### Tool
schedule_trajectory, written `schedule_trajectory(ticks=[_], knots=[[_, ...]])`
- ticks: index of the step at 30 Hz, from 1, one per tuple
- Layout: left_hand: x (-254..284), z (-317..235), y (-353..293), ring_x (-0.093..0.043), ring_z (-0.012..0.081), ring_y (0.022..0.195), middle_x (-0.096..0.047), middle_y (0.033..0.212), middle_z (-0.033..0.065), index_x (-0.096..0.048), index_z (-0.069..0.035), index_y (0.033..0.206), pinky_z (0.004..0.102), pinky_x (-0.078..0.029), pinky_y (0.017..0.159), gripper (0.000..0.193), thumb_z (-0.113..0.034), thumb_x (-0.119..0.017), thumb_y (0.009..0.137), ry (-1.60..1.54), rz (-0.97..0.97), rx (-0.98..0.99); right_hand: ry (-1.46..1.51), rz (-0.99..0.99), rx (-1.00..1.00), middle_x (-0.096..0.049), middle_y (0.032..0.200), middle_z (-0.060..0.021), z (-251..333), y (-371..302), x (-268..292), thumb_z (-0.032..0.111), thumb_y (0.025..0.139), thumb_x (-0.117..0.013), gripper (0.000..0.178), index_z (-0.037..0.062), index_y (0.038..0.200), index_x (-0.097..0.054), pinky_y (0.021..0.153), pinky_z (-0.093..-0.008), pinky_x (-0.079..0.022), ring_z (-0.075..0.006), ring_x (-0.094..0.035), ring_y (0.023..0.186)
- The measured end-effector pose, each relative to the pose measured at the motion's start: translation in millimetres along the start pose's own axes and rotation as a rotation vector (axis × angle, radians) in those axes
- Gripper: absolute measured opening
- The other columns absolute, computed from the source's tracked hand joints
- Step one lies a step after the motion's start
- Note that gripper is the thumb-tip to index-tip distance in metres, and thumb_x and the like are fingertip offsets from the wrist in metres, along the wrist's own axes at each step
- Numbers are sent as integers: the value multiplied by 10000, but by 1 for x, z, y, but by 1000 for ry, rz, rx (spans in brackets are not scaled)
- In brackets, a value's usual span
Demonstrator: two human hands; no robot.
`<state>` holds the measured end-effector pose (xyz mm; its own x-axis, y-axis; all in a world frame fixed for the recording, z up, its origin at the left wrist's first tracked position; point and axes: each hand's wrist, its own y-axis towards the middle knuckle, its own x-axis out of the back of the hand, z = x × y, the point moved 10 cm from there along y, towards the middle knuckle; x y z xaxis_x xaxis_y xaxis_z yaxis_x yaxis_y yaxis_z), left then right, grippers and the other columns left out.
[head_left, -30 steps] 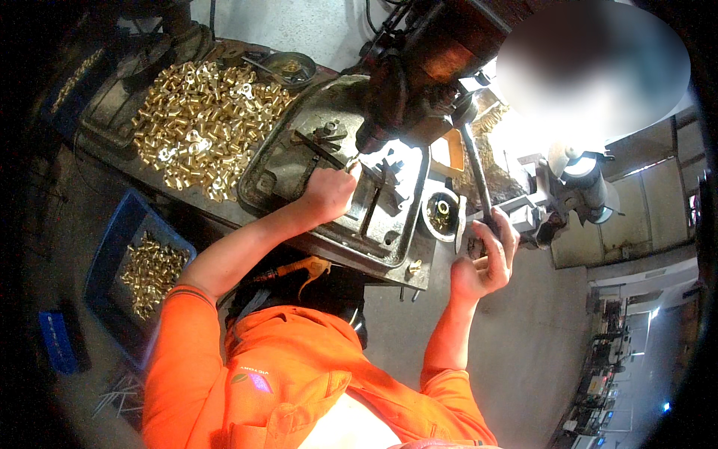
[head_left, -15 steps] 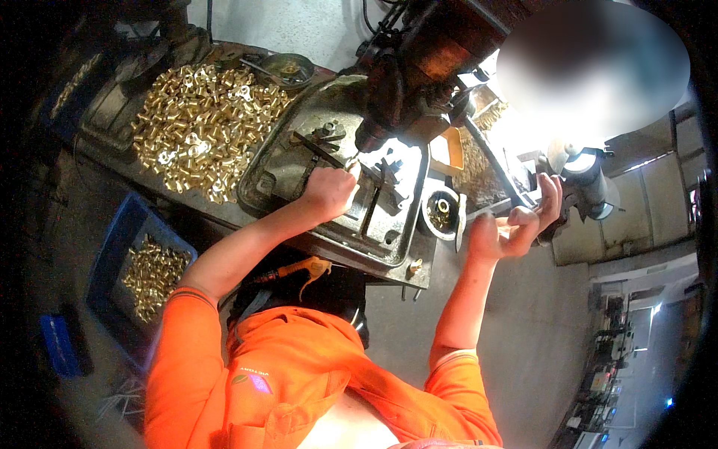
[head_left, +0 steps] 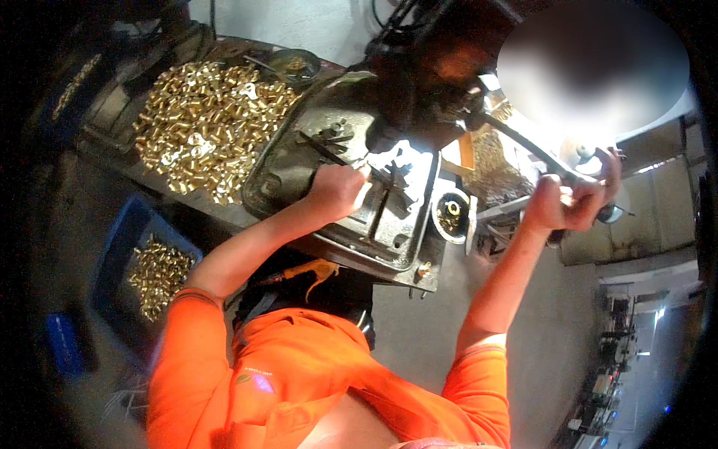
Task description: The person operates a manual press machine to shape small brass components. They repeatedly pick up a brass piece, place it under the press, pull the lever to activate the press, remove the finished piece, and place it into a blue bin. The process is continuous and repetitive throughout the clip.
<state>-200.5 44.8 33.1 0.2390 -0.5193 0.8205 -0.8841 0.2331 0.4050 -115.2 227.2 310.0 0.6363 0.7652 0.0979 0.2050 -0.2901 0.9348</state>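
A small, blurred brass-coloured piece [head_left: 365, 170] sits over the metal machine plate [head_left: 284, 181], the left hand's [head_left: 338, 193] fingers clamped on it. The dark machine head [head_left: 404, 97] stands just beyond. The right hand [head_left: 574, 203] has its fingers curled around the outer end of a lever [head_left: 528, 142]. Left of the plate, brass fittings [head_left: 209, 127] heap the desk [head_left: 230, 214].

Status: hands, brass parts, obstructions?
Left hand curled over machine bed, hold unclear. Right hand on lever. Brass fittings heaped left of bed. Machine head partly hides bed.
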Motion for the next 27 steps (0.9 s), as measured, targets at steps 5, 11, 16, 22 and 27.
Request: schedule_trajectory(ticks=[5,11,16,22,27], knots=[[3,0,5,-584,303,505,-568,553,119,-607,-67,906,437,-422,461,215,-243,-586,783,-5,-95,-20,66,15,-54,-590,996,-143,-58,19,-9,-38,616,-545,218,63,667,-359,749,-312,-390,-234,-513,957],[-4,6,12,-605,307,546,-581,571,131,-596,-40,850,436,-460,484,199,-196,-596,726,54,-49,-29,-53,155,-370,-522,781,8,-141,10,-37,-1,698,-672,167,-7,838,-581,732,-227,-388,-112,-461,748],[5,4,15,-613,326,599,-599,626,139,-612,-54,834,434,-471,521,185,-202,-619,724,-21,70,-11,254,209,-562,-628,912,-123,-207,-10,-59,28,703,-647,303,-99,974,-596,723,-260,-448,-170,-563,784],[64,39,-59,-599,240,610,-614,704,120,-615,-48,829,367,-465,566,272,-306,-667,762,-418,-54,-77,340,237,-589,-630,894,-141,-223,-20,-75,52,736,-610,279,-128,949,-586,726,-265,-456,-178,-572,783],[125,164,-215,-522,110,545,-606,662,67,-627,-1,839,280,-446,511,252,-232,-686,756,-474,102,760,23,332,-458,-645,886,-116,-214,-18,-61,29,774,-573,242,-63,996,-603,719,-264,-432,-159,-559,797]])
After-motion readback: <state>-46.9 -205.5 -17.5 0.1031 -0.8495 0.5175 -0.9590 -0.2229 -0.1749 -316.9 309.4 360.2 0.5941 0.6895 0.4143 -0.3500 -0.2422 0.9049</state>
